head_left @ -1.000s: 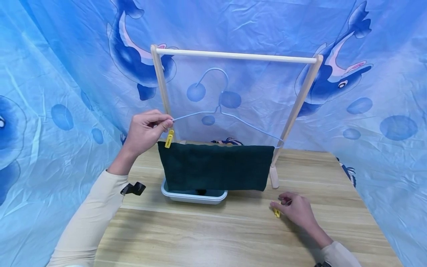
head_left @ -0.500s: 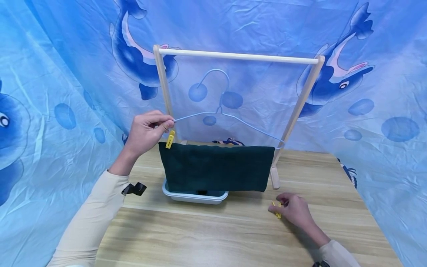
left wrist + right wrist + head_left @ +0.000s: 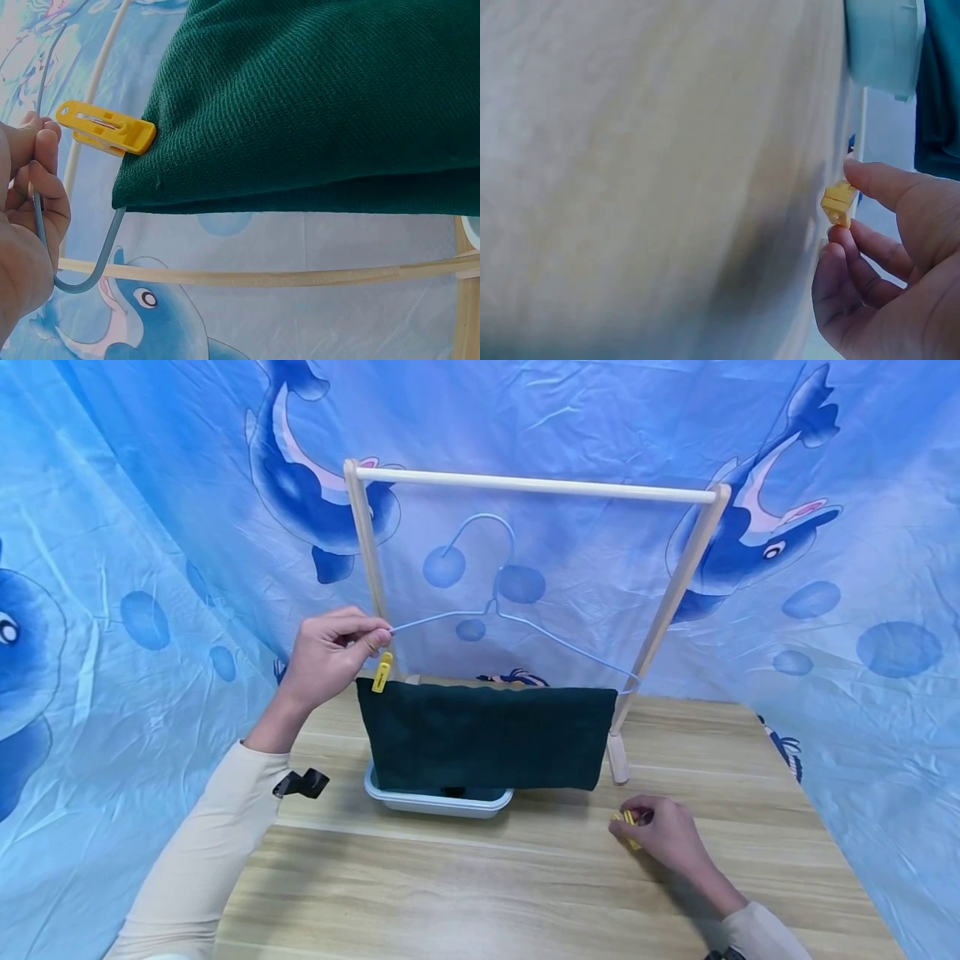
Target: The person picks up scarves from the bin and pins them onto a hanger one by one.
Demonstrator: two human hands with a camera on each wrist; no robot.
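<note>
My left hand (image 3: 333, 656) pinches the left end of a light blue wire hanger (image 3: 558, 648) and holds it up. A dark green cloth (image 3: 487, 735) hangs folded over the hanger's lower bar. One yellow clothespin (image 3: 112, 129) clips the cloth near its left corner, just beside the left fingers. Low over the table at the right, my right hand (image 3: 667, 835) holds a second yellow clothespin (image 3: 838, 202) between thumb and fingers. The cloth's right corner carries no clip that I can see. The hanger's lower bar is mostly hidden inside the cloth.
A wooden rack with a white top rod (image 3: 536, 486) stands behind the hanger. Beneath the cloth, a pale basin (image 3: 442, 805) sits on the wooden table (image 3: 450, 893), partly covered from view. A blue curtain (image 3: 585, 410) with printed dolphins surrounds the table.
The clothespin in my right hand has turned between the fingers, and that hand has shifted very slightly. My left hand, the hanger and the cloth stay nearly still.
</note>
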